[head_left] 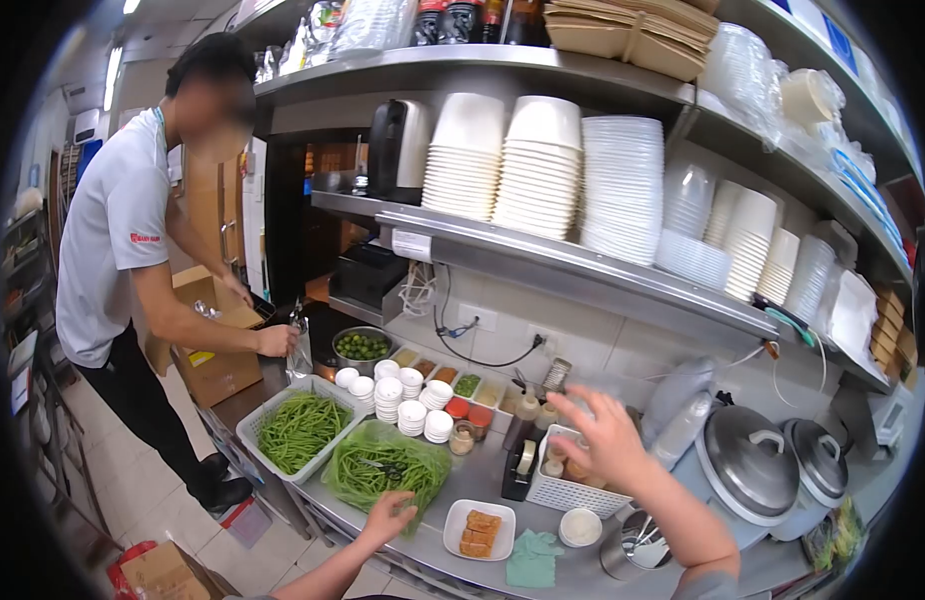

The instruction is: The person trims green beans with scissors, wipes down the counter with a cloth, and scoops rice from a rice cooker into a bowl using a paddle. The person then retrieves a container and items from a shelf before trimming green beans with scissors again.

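Observation:
My left hand (388, 518) is at the near edge of a green plastic bag of green beans (368, 490); its fingers are loosely apart and nothing shows in them. Whether it touches the bag I cannot tell. Dark-handled scissors (385, 470) lie on the bag. My right hand (605, 436) is raised with fingers spread, holding nothing, in front of a white basket (573, 492) of bottles. Below, between the hands, are a white dish (453, 545) with browned food pieces (480, 533), a green cloth (534, 560) and a small white bowl (581, 528).
A tub of green beans (301, 430) stands left, beside stacked white cups (390, 395) and a bowl of green fruit (363, 346). Large lidded pots (758, 460) stand right. Overhead, a shelf (583, 265) holds stacked containers. A co-worker (123, 230) stands left, holding something clear.

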### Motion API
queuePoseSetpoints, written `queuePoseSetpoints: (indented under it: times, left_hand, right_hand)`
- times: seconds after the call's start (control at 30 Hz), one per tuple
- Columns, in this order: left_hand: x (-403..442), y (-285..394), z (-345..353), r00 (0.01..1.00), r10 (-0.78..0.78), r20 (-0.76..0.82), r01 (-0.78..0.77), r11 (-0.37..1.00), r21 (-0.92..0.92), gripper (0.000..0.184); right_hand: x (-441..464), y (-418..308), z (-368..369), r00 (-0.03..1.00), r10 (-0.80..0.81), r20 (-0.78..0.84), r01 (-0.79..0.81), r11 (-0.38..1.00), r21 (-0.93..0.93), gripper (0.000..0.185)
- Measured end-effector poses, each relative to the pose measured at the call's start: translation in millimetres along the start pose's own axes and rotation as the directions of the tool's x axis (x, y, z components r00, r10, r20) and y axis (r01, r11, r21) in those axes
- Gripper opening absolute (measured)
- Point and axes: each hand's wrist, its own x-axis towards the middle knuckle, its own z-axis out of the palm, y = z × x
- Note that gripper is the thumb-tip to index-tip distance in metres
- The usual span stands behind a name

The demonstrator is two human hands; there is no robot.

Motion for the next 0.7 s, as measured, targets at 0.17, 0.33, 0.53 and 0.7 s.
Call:
queuePoseSetpoints:
  times: [0.17, 0.33, 0.53, 0.7]
  left_hand:
    - [18, 27, -53, 0.992, 0.098, -0.082, -0.105, 0.991, -0.085, 0.032]
    - [54, 52, -137, 0.942, 0.294, -0.162, -0.303, 0.952, -0.034, 0.034]
    - [94, 121, -275, 0.791, 0.571, -0.220, -0.563, 0.820, 0.104, 0.037]
    - [113, 161, -359, 0.660, 0.707, -0.254, -0.695, 0.703, 0.151, 0.036]
  right_hand:
    - [105, -15, 2, 0.954, -0.264, -0.143, 0.236, 0.954, -0.186, 0.053]
    - [240, -36, 10, 0.905, -0.313, -0.289, 0.208, 0.917, -0.341, 0.049]
    - [440, -50, 37, 0.733, -0.368, -0.572, 0.113, 0.896, -0.430, 0.054]
    - [572, -71, 60, 0.687, -0.237, -0.687, -0.077, 0.916, -0.393, 0.060]
